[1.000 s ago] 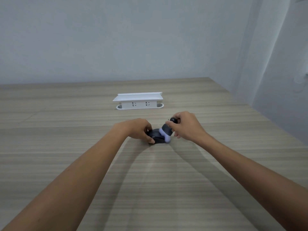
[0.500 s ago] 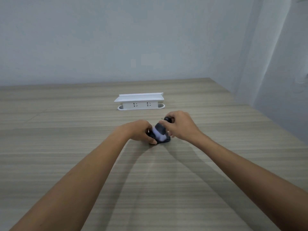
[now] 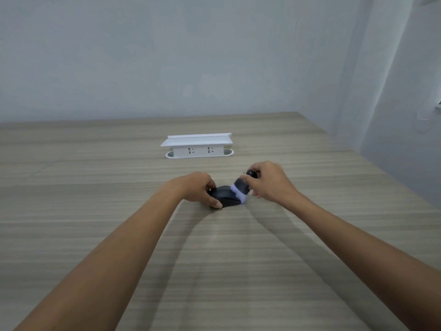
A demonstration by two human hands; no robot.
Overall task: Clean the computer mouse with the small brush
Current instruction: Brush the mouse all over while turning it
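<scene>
Black mouse [image 3: 224, 199] on wooden table [image 3: 119, 187], between both hands. Left hand [image 3: 198, 189] curled over its left side, thumb at near edge. Right hand [image 3: 269, 182] closed around small brush [image 3: 241, 187], pale bristles touching mouse's right end.

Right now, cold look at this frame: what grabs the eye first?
Two bare forearms converge mid-table, where the left hand pins a black mouse while the right hand presses a small brush with pale bristles against its right end. Behind them, a white power strip holder stands alone on the wooden table.
</scene>
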